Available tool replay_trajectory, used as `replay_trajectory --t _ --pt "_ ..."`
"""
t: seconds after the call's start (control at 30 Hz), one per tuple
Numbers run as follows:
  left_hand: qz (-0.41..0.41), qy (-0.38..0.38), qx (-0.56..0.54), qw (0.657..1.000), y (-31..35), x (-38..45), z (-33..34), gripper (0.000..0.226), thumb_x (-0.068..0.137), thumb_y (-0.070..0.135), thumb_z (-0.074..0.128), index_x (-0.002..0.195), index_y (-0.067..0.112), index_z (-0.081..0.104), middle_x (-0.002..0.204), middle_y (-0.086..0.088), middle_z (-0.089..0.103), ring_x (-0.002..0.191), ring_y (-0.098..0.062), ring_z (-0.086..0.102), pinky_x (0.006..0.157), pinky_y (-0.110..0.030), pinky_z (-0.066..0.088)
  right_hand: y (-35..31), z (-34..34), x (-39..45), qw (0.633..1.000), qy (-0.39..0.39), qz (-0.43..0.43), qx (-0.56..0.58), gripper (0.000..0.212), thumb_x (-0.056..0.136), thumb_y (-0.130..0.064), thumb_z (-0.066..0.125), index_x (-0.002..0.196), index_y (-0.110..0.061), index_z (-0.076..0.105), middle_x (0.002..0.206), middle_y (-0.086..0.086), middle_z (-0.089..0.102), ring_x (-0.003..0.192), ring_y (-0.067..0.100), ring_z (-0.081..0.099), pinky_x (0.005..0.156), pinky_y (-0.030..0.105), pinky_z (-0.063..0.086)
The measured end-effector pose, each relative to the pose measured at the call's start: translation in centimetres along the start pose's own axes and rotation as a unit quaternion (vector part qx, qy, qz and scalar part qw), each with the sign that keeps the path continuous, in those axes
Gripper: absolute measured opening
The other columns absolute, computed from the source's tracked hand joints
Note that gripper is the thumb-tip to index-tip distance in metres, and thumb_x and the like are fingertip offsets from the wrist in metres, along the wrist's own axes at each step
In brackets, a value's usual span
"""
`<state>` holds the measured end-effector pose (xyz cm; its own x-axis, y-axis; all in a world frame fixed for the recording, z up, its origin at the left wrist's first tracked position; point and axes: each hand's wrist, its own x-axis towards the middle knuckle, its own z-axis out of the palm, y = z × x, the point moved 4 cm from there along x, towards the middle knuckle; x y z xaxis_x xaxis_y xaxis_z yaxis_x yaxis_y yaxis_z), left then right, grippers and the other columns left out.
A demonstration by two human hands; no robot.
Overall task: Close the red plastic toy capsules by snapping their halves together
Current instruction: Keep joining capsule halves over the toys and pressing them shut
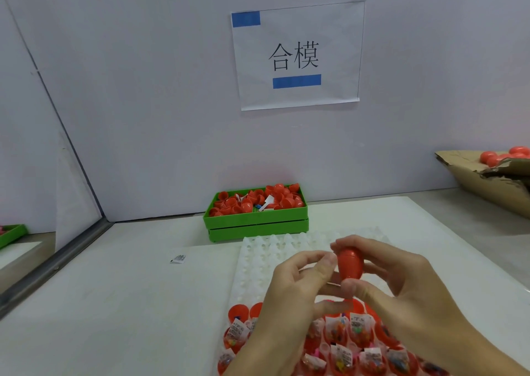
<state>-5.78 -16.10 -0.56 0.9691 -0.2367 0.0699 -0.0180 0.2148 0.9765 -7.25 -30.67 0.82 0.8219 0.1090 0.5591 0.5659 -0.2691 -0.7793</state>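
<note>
A person's right hand and left hand pinch a closed red capsule between curled fingertips, held above a white tray of open, toy-filled capsule halves.

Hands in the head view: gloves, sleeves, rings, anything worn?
Nothing worn. The left hand and right hand are both bare, with no gloves, rings or watch in view. The wrists and visible forearms carry no sleeves. Fingers show short, unpainted nails.
</note>
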Motion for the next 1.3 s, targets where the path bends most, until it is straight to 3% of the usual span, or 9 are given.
replay_trajectory --t 0.1,0.27,0.37,0.5,0.67,0.73,0.87,1.03,1.3 --pt "-0.013 -0.006 0.0 1.0 -0.2 -0.1 0.1 0.025 0.088 0.02 0.071 0.105 0.002 0.067 0.088 -0.02 0.075 0.079 -0.028 0.075 0.071 -0.035 0.061 -0.1 0.2 -0.1 0.996 0.003 -0.032 -0.084 0.054 0.074 -0.007 0.082 0.114 -0.039 0.065 0.109 -0.024 0.07 0.106 0.004 0.065 0.089 0.017 0.052" --pt "0.037 0.026 0.03 0.999 0.0 -0.1 -0.4 0.01 0.09 0.011 0.07 0.099 0.015 0.072 0.089 -0.012 0.076 0.082 -0.026 0.075 0.073 -0.033 0.06 0.1 0.2 0.0 0.998 -0.025 -0.026 -0.046 0.058 0.075 -0.006 0.081 0.123 -0.034 0.063 0.113 -0.02 0.069 0.11 0.01 0.065 0.089 0.027 0.057" --pt "0.082 0.052 0.079 0.992 0.5 -0.1 -0.7 0.011 0.09 0.014 0.07 0.095 0.024 0.073 0.088 -0.002 0.076 0.083 -0.019 0.074 0.07 -0.024 0.059 -0.1 -0.1 0.1 1.0 -0.015 -0.019 -0.005 0.044 0.082 -0.011 0.07 0.12 -0.032 0.065 0.114 -0.021 0.07 0.112 0.006 0.065 0.089 0.021 0.056" --pt "0.112 0.053 0.127 0.984 0.7 -0.1 -0.7 0.016 0.091 0.019 0.07 0.099 0.032 0.071 0.087 0.003 0.075 0.081 -0.016 0.073 0.069 -0.019 0.057 0.2 -0.5 0.3 1.0 0.01 -0.004 -0.007 0.043 0.082 0.01 0.068 0.105 -0.026 0.071 0.099 -0.018 0.074 0.098 0.006 0.071 0.084 0.02 0.057" --pt "0.145 0.021 0.17 0.975 0.7 -0.4 -0.3 0.023 0.093 0.022 0.067 0.106 0.041 0.068 0.092 0.007 0.074 0.087 -0.016 0.073 0.075 -0.023 0.059 0.0 -0.8 0.4 1.0 0.025 0.005 0.015 0.03 0.074 -0.02 0.07 0.102 -0.03 0.072 0.097 -0.015 0.075 0.095 0.01 0.072 0.079 0.022 0.059" --pt "0.167 0.017 0.196 0.966 0.8 -0.4 -0.3 0.029 0.09 0.021 0.071 0.107 0.044 0.068 0.094 0.01 0.073 0.094 -0.014 0.071 0.076 -0.023 0.059 -0.1 -0.8 0.4 0.999 0.026 0.01 0.021 0.029 0.072 -0.022 0.07 0.1 -0.03 0.073 0.095 -0.013 0.076 0.094 0.012 0.072 0.079 0.024 0.059" --pt "0.214 0.03 0.253 0.943 1.2 -0.5 -0.4 0.044 0.086 0.012 0.075 0.102 0.052 0.067 0.095 0.019 0.07 0.088 -0.006 0.069 0.072 -0.019 0.058 0.0 -0.9 0.4 0.999 0.032 0.013 0.031 0.036 0.077 0.001 0.075 0.093 -0.03 0.074 0.089 -0.012 0.076 0.087 0.009 0.073 0.075 0.017 0.058" --pt "0.268 0.045 0.318 0.908 1.0 -0.5 -0.5 0.041 0.086 0.002 0.072 0.112 0.033 0.071 0.087 0.011 0.07 0.071 -0.003 0.066 0.064 -0.014 0.055 0.2 -0.8 0.2 0.998 0.047 0.014 0.027 0.039 0.076 0.01 0.074 0.085 -0.027 0.076 0.079 -0.007 0.076 0.075 0.011 0.072 0.07 0.018 0.057" --pt "0.262 0.041 0.308 0.914 0.7 -0.5 -0.5 0.037 0.085 -0.005 0.07 0.112 0.019 0.075 0.074 0.013 0.065 0.063 -0.005 0.063 0.058 -0.015 0.053 0.4 -1.1 0.4 0.999 0.035 -0.004 -0.018 0.042 0.078 0.015 0.072 0.085 -0.027 0.077 0.077 -0.005 0.075 0.072 0.012 0.071 0.071 0.023 0.059"
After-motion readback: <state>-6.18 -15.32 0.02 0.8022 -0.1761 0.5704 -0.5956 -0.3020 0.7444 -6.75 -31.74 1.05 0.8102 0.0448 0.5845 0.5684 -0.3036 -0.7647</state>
